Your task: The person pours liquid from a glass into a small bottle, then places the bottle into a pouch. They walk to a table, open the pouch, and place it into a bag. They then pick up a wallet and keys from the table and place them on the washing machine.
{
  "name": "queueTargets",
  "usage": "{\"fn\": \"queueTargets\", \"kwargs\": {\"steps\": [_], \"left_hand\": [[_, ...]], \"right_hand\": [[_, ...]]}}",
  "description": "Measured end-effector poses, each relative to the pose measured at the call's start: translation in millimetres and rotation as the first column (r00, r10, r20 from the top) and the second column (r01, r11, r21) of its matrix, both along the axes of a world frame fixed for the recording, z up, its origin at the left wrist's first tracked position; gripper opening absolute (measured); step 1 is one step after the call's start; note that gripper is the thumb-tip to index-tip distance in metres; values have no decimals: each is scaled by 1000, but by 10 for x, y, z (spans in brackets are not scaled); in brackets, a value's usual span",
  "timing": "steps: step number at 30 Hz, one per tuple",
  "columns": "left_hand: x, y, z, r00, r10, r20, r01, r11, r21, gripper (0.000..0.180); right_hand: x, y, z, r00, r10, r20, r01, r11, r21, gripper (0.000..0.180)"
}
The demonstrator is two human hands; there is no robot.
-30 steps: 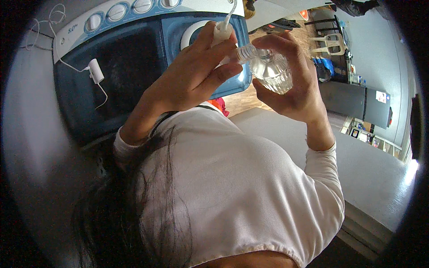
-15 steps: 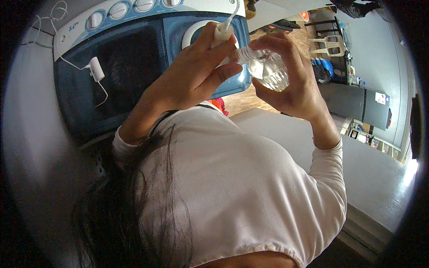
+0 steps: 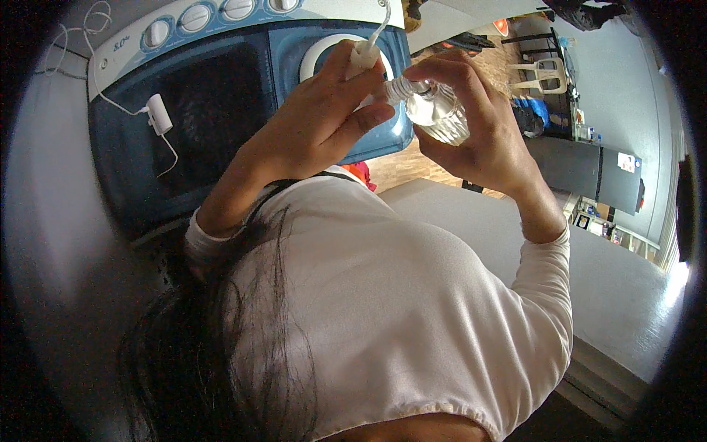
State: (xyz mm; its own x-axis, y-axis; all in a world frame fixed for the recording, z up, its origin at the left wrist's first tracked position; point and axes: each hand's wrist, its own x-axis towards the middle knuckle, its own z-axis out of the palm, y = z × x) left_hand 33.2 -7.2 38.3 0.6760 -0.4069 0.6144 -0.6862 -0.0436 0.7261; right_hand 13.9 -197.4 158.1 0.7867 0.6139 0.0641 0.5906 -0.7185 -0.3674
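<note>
My left hand (image 3: 317, 121) is closed around a small whitish piece (image 3: 362, 57) with a thin white tube or cord rising from its top. Most of that piece is hidden by my fingers. In my right hand (image 3: 486, 136) is a clear, ribbed bottle (image 3: 443, 121), gripped between thumb and fingers. The bottle lies tilted, its threaded neck pointing left toward the whitish piece, close to my left fingertips. Whether the mouth touches the piece, I cannot tell. Both hands are above the right part of a blue-and-white washing machine (image 3: 339, 151).
A white corded device (image 3: 159, 114) rests on the machine's dark lid, left of my forearm. White knobs (image 3: 195, 18) line the machine's far panel. A grey counter (image 3: 456, 214) stands to my right. Farther off are a beige plastic chair (image 3: 549, 76) and a dark refrigerator (image 3: 582, 168).
My right hand and the clear bottle have shifted slightly to the left. My left hand and the whitish piece have moved only a little, also leftward.
</note>
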Motion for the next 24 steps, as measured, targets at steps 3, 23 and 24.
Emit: {"fn": "queueTargets", "kwargs": {"steps": [3, 23, 24], "left_hand": [[13, -15, 0, 1000, 22, 19, -21, 999, -27, 28], [199, -85, 130, 997, 1, 77, 6, 996, -89, 29], [204, -87, 129, 997, 1, 78, 6, 996, -91, 29]], "right_hand": [[41, -14, 33, 994, 90, 58, -89, 996, -14, 61], [187, 0, 231, 987, 94, 132, -92, 996, -18, 62], [191, -5, 233, 986, 107, 124, -106, 994, -15, 62]]}}
